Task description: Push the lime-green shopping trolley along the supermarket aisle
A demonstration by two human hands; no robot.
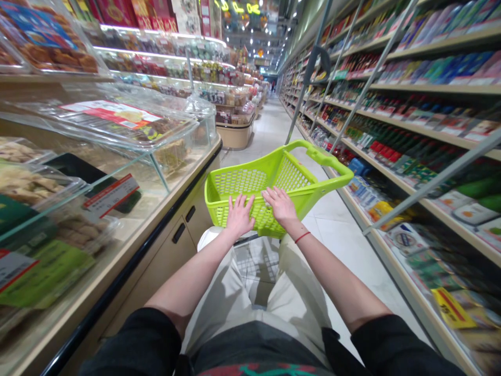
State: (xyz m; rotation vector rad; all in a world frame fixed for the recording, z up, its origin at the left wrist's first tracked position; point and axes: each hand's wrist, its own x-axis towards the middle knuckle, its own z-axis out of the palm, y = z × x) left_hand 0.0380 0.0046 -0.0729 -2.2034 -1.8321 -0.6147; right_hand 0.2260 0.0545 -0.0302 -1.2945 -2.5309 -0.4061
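A lime-green plastic shopping basket (313, 175) with mesh walls stands in front of me in a store aisle, and I see nothing inside it. My left hand (239, 215) rests flat on its near rim, fingers stretched forward. Beside it, my right hand (280, 204) lies flat on the same rim, fingers spread; a thin red band circles that wrist. The basket's handle sticks out on the far right side. My pale trousers show below the basket.
A glass-topped counter (117, 156) with packaged snacks and price tags runs along my left. Shelves (422, 136) packed with goods line the right, crossed by slanted grey metal poles. The tiled aisle floor (270, 125) stretches ahead between them.
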